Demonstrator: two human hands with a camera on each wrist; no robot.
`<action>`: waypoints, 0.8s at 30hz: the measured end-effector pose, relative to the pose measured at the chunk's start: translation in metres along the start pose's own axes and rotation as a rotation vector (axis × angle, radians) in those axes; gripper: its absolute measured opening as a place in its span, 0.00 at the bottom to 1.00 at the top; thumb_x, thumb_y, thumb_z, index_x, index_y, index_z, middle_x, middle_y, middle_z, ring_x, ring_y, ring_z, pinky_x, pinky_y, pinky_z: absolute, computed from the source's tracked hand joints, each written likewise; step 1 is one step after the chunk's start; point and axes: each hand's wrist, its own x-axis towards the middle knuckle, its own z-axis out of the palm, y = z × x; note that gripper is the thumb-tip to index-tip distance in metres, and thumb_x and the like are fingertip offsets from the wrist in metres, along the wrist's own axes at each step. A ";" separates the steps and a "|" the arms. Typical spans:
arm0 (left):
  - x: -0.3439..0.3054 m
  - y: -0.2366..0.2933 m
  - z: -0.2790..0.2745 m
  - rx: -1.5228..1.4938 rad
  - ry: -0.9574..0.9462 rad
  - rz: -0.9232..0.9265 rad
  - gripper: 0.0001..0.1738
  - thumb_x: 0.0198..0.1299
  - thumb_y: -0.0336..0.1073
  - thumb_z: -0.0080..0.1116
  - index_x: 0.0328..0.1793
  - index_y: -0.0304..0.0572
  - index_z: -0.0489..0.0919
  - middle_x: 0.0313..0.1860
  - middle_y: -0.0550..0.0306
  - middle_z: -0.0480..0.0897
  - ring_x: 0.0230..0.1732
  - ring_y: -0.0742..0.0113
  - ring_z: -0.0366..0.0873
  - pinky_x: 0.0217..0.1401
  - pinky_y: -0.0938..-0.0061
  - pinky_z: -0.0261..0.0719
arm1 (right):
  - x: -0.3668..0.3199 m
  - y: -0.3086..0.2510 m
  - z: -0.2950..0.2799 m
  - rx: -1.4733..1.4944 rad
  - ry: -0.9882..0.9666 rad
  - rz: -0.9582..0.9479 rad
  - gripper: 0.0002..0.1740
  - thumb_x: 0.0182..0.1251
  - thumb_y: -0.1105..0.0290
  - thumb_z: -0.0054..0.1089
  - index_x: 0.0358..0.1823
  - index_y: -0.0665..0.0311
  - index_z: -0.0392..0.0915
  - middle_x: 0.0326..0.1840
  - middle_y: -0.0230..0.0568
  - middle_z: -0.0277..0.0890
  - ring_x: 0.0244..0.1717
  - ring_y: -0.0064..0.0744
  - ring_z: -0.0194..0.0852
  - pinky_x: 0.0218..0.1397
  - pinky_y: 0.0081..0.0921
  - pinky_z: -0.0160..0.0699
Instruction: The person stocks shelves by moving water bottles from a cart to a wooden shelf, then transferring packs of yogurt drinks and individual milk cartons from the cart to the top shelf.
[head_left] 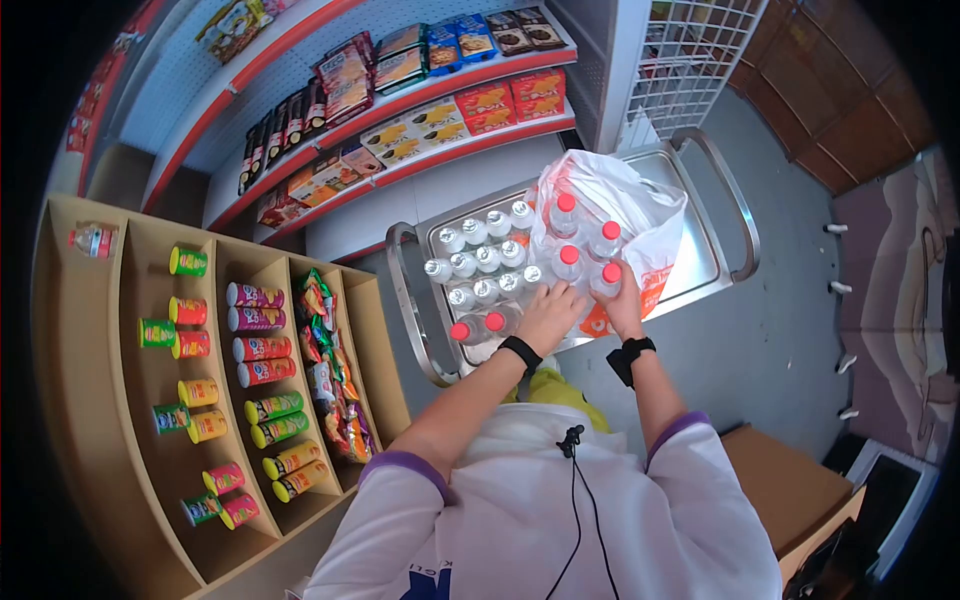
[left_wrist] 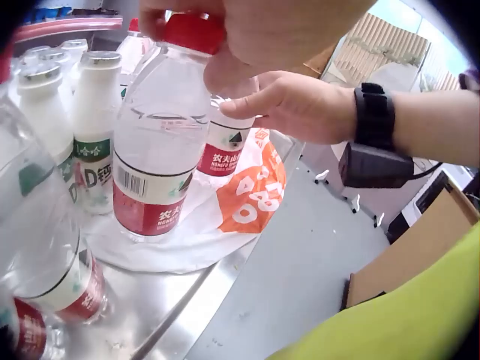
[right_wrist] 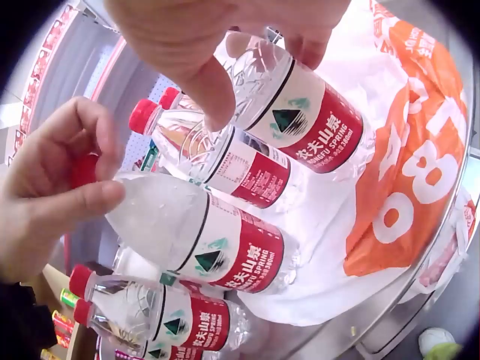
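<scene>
My left hand (head_left: 552, 316) pinches the red cap of a clear water bottle (left_wrist: 157, 142), which stands upright at the edge of the white plastic bag (left_wrist: 169, 253). Beside it, my right hand (head_left: 622, 308) grips another water bottle (right_wrist: 311, 120) around its upper part, over the bag; its fingers partly hide that bottle's top. More red-capped bottles (head_left: 566, 212) stand close together on the bag. Two water bottles (right_wrist: 199, 322) are left of my left hand, near rows of white bottles with silver tops (head_left: 487, 258).
A metal cart (head_left: 690, 235) with curved handles carries the bottles and bag. Behind it are shelves (head_left: 420, 165) of boxed and packaged snacks. A wooden rack (head_left: 235, 400) with cans and snack bags stands at left, a cardboard box (head_left: 785, 480) at lower right.
</scene>
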 end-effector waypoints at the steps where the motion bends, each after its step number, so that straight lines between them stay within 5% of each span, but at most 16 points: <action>1: 0.001 0.000 -0.001 0.024 -0.003 0.028 0.12 0.55 0.32 0.52 0.46 0.47 0.76 0.45 0.59 0.75 0.55 0.62 0.71 0.52 0.66 0.67 | 0.000 -0.001 -0.003 -0.001 -0.009 -0.016 0.42 0.45 0.74 0.77 0.65 0.66 0.66 0.63 0.50 0.72 0.66 0.52 0.68 0.69 0.39 0.67; 4: -0.001 0.001 0.004 0.018 0.041 0.035 0.10 0.55 0.37 0.55 0.42 0.47 0.78 0.45 0.58 0.76 0.54 0.62 0.72 0.49 0.61 0.68 | -0.004 0.005 -0.008 -0.064 -0.023 -0.108 0.46 0.47 0.76 0.75 0.69 0.69 0.61 0.68 0.55 0.65 0.70 0.51 0.62 0.73 0.38 0.62; 6: 0.000 0.004 0.030 0.018 0.126 -0.061 0.06 0.54 0.39 0.57 0.34 0.50 0.81 0.39 0.60 0.79 0.48 0.61 0.76 0.43 0.62 0.73 | -0.015 0.028 -0.014 -0.045 -0.110 -0.053 0.48 0.53 0.69 0.74 0.74 0.65 0.57 0.72 0.49 0.60 0.72 0.45 0.58 0.75 0.40 0.58; 7: 0.003 0.003 0.051 -0.181 0.123 -0.225 0.07 0.54 0.41 0.58 0.32 0.50 0.82 0.37 0.58 0.80 0.43 0.58 0.79 0.42 0.59 0.75 | -0.022 -0.017 -0.026 0.124 -0.182 0.240 0.50 0.55 0.69 0.73 0.76 0.64 0.52 0.75 0.50 0.57 0.73 0.46 0.58 0.74 0.40 0.60; 9: 0.005 0.003 0.040 -0.323 0.019 -0.316 0.08 0.55 0.40 0.56 0.32 0.46 0.81 0.38 0.53 0.80 0.44 0.54 0.80 0.46 0.56 0.75 | -0.033 -0.009 -0.029 -0.005 -0.132 0.418 0.52 0.59 0.74 0.68 0.80 0.61 0.43 0.79 0.52 0.51 0.74 0.46 0.59 0.72 0.40 0.64; 10: 0.003 0.006 0.073 -0.295 0.259 -0.297 0.09 0.55 0.41 0.55 0.35 0.46 0.81 0.43 0.52 0.80 0.49 0.54 0.78 0.51 0.54 0.72 | -0.036 0.054 -0.022 0.088 -0.070 0.164 0.51 0.60 0.80 0.64 0.81 0.61 0.42 0.79 0.53 0.52 0.73 0.45 0.59 0.72 0.38 0.64; 11: -0.005 0.002 0.057 -0.053 0.418 -0.102 0.10 0.54 0.40 0.54 0.40 0.48 0.81 0.46 0.52 0.78 0.52 0.54 0.76 0.54 0.52 0.70 | -0.038 0.062 -0.019 0.156 -0.002 0.136 0.49 0.59 0.84 0.62 0.80 0.62 0.44 0.77 0.53 0.55 0.71 0.43 0.62 0.70 0.34 0.66; 13: -0.020 -0.005 -0.014 0.003 0.330 0.101 0.11 0.55 0.37 0.54 0.44 0.50 0.80 0.46 0.53 0.77 0.53 0.56 0.75 0.52 0.55 0.70 | -0.043 0.093 -0.017 0.238 0.078 0.215 0.43 0.58 0.85 0.63 0.75 0.66 0.54 0.62 0.49 0.68 0.59 0.38 0.70 0.66 0.32 0.70; 14: -0.026 -0.010 -0.038 -0.098 0.211 0.084 0.12 0.54 0.36 0.55 0.45 0.49 0.80 0.52 0.54 0.76 0.56 0.57 0.74 0.55 0.58 0.71 | -0.042 0.143 -0.019 0.053 0.051 0.105 0.32 0.60 0.86 0.56 0.67 0.66 0.62 0.47 0.42 0.72 0.43 0.33 0.74 0.46 0.30 0.79; 15: -0.030 -0.018 -0.065 -0.206 0.089 0.072 0.13 0.54 0.36 0.55 0.46 0.48 0.79 0.58 0.54 0.75 0.59 0.59 0.73 0.57 0.61 0.71 | -0.063 0.004 -0.019 0.439 0.116 0.101 0.31 0.62 0.76 0.60 0.67 0.70 0.64 0.51 0.49 0.74 0.46 0.39 0.74 0.55 0.25 0.73; 16: -0.038 -0.031 -0.110 -0.231 -0.015 0.029 0.07 0.55 0.34 0.54 0.40 0.49 0.79 0.54 0.56 0.76 0.57 0.60 0.74 0.52 0.63 0.73 | -0.071 -0.005 -0.026 0.072 0.026 0.067 0.27 0.63 0.78 0.55 0.66 0.69 0.66 0.47 0.42 0.73 0.43 0.32 0.72 0.49 0.17 0.72; 19: -0.086 -0.100 -0.238 -0.142 0.242 -0.151 0.09 0.56 0.33 0.56 0.42 0.43 0.80 0.43 0.54 0.80 0.48 0.52 0.78 0.50 0.59 0.77 | -0.088 -0.017 -0.036 -0.202 -0.141 0.092 0.25 0.61 0.80 0.50 0.62 0.69 0.70 0.44 0.40 0.72 0.42 0.30 0.71 0.45 0.19 0.70; 21: -0.127 -0.164 -0.302 0.258 0.392 -0.318 0.19 0.53 0.34 0.61 0.53 0.44 0.81 0.50 0.52 0.81 0.51 0.52 0.78 0.54 0.61 0.77 | -0.100 -0.003 -0.033 -0.185 -0.104 0.129 0.24 0.59 0.80 0.50 0.59 0.69 0.71 0.43 0.40 0.72 0.41 0.30 0.71 0.44 0.21 0.70; 24: -0.197 -0.256 -0.404 0.403 0.742 -0.597 0.25 0.50 0.32 0.64 0.57 0.40 0.77 0.48 0.45 0.78 0.51 0.46 0.75 0.57 0.56 0.74 | -0.111 0.003 -0.022 -0.191 -0.038 0.216 0.21 0.56 0.80 0.49 0.54 0.69 0.72 0.41 0.40 0.72 0.39 0.30 0.69 0.43 0.23 0.69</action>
